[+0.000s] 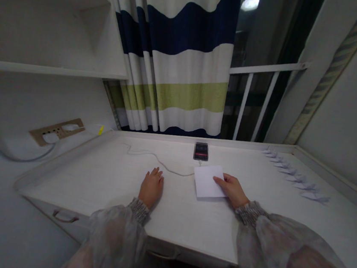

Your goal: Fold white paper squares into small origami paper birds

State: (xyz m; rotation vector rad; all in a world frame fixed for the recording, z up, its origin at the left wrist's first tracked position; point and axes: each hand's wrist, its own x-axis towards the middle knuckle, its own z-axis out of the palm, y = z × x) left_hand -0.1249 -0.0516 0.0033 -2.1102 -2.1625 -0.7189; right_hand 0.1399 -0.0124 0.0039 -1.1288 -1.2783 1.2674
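One flat, squarish white paper sheet [207, 182], no clear long axis, pinched at right edge by right hand [233, 190]; lies rightward of left hand [151, 188], which rests spread, palm down, on white-topped desk [96, 172].

I count one sheet [207, 182], one dark device [201, 151], folded papers [293, 178] (at least five).

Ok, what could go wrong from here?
The cable reaches the left edge of the white sheet, so shifting the sheet might snag it. Only the right hand holds the sheet, which could slip or bend. The right sleeve might brush the folded papers if swung wide.
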